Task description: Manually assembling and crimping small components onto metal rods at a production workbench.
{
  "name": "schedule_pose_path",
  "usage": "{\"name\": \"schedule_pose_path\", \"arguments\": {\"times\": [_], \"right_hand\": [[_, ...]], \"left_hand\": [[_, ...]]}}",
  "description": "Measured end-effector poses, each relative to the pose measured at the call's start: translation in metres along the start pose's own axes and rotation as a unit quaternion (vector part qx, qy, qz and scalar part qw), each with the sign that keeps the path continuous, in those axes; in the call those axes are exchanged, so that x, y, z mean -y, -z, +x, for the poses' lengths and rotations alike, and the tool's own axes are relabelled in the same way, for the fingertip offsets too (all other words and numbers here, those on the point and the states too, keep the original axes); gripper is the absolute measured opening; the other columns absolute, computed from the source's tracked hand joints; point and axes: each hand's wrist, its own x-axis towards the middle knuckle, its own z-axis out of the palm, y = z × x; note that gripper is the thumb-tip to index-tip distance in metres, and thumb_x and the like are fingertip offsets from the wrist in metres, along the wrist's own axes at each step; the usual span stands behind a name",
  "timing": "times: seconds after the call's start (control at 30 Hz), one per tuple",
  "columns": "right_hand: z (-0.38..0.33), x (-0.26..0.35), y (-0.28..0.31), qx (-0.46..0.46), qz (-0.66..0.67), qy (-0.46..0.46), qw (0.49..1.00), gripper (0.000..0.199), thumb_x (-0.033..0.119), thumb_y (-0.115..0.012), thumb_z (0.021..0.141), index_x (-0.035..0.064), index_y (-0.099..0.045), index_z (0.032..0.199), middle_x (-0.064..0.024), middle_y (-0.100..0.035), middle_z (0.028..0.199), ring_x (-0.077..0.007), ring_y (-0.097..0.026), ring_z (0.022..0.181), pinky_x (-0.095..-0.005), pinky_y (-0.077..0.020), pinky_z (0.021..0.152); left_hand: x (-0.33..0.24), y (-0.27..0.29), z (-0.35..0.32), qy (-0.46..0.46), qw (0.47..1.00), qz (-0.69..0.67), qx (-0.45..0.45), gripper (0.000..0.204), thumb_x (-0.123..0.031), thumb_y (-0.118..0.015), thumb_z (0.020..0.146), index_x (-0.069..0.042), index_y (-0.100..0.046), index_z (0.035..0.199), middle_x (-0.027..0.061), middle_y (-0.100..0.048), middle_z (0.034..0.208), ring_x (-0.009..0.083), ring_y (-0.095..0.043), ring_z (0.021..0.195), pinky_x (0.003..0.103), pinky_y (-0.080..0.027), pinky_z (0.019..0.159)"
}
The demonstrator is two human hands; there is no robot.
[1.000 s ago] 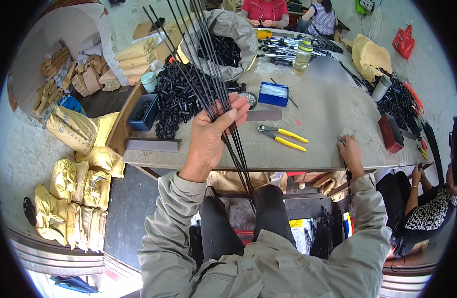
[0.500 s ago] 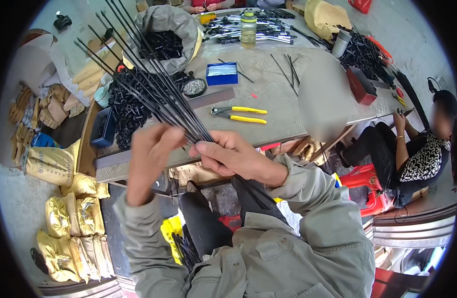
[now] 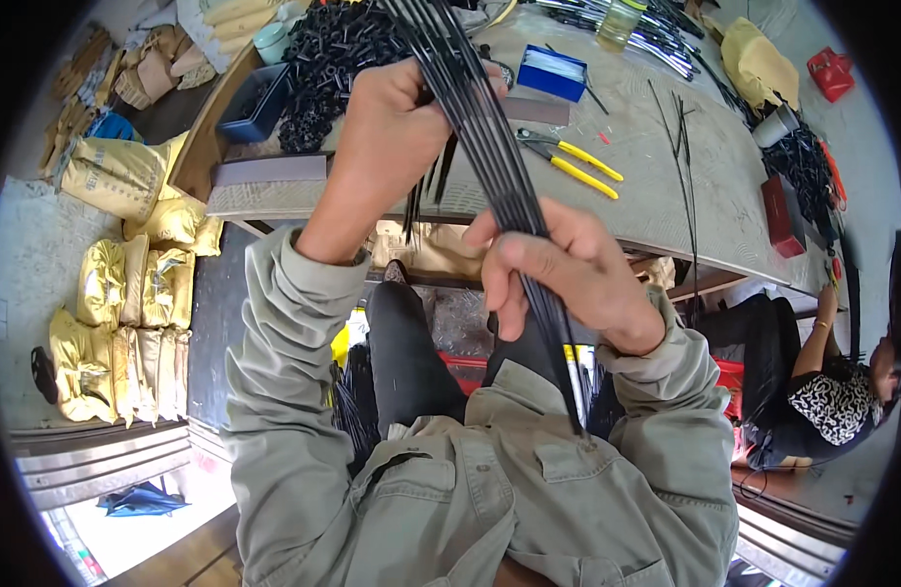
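A bundle of long thin black rods [image 3: 485,127] slants from the far edge of view down toward my chest. My right hand [image 3: 577,269] is closed around its lower part, thumb across the front. Farther up, my left hand [image 3: 387,137] is closed beside the bundle, its fingertips partly hidden behind the rods. Several dark rod ends [image 3: 429,191] hang below the left hand, seemingly in its grip. Yellow-handled pliers [image 3: 573,164] lie on the table [image 3: 631,201] to the right of the bundle, near a blue box [image 3: 553,73] of pale strips.
Small black parts [image 3: 333,59] are heaped at the table's left, by a blue bin [image 3: 253,103]. A few loose rods [image 3: 683,157] cross the right table edge. A dark red box [image 3: 785,215] stands farther right; a person [image 3: 827,391] sits beyond. Yellow sacks [image 3: 127,293] are stacked left.
My view has turned, shifting the table up. The bundle has swung steeper. My right hand now grips it nearer my chest, and my left hand has moved to its upper part.
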Motion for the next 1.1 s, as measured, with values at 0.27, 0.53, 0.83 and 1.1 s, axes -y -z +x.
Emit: {"name": "schedule_pose_path", "arguments": {"times": [0.27, 0.53, 0.83, 1.1], "right_hand": [[0.012, 0.004, 0.014, -0.012, 0.013, 0.103, 0.995, 0.02, 0.011, -0.04, 0.091, -0.0048, -0.046, 0.103, -0.016, -0.06, 0.075, -0.0214, -0.062, 0.059, -0.027, -0.0499, 0.054], [0.051, -0.191, 0.022, -0.062, 0.07, 0.049, 0.994, 0.017, 0.004, -0.037, 0.093, -0.0021, -0.046, 0.106, -0.0111, -0.059, 0.087, -0.0177, -0.06, 0.083, -0.0292, -0.0502, 0.073], [0.076, -0.255, 0.064, -0.071, 0.046, 0.066, 0.994, 0.023, 0.016, -0.044, 0.093, -0.0019, -0.05, 0.107, -0.0093, -0.059, 0.084, -0.016, -0.061, 0.08, -0.0282, -0.0494, 0.071], [0.072, -0.204, 0.104, -0.095, -0.579, 0.219, 0.78, 0.03, 0.026, -0.055, 0.085, 0.0034, -0.054, 0.105, -0.0189, -0.059, 0.081, -0.0305, -0.061, 0.077, -0.0383, -0.0477, 0.067]], "left_hand": [[0.096, 0.01, 0.001, 0.062, 0.983, 0.031, 0.172, 0.016, -0.009, -0.059, 0.082, 0.001, -0.064, 0.094, 0.0018, -0.066, 0.082, 0.0082, -0.058, 0.076, 0.024, -0.046, 0.067], [0.173, 0.044, 0.118, -0.256, 0.724, 0.627, 0.135, 0.038, -0.016, -0.055, 0.077, -0.009, -0.054, 0.114, 0.0087, -0.056, 0.117, 0.0225, -0.05, 0.113, 0.038, -0.037, 0.095], [0.115, 0.073, -0.005, -0.107, 0.776, 0.502, 0.366, 0.097, -0.054, -0.066, 0.063, -0.003, -0.027, 0.136, 0.0178, -0.025, 0.141, 0.0311, -0.026, 0.13, 0.044, -0.025, 0.104], [0.136, 0.032, -0.021, -0.168, 0.794, 0.471, 0.346, 0.083, -0.052, -0.059, 0.072, -0.004, -0.031, 0.134, 0.0133, -0.029, 0.14, 0.0308, -0.029, 0.128, 0.042, -0.026, 0.104]]}}
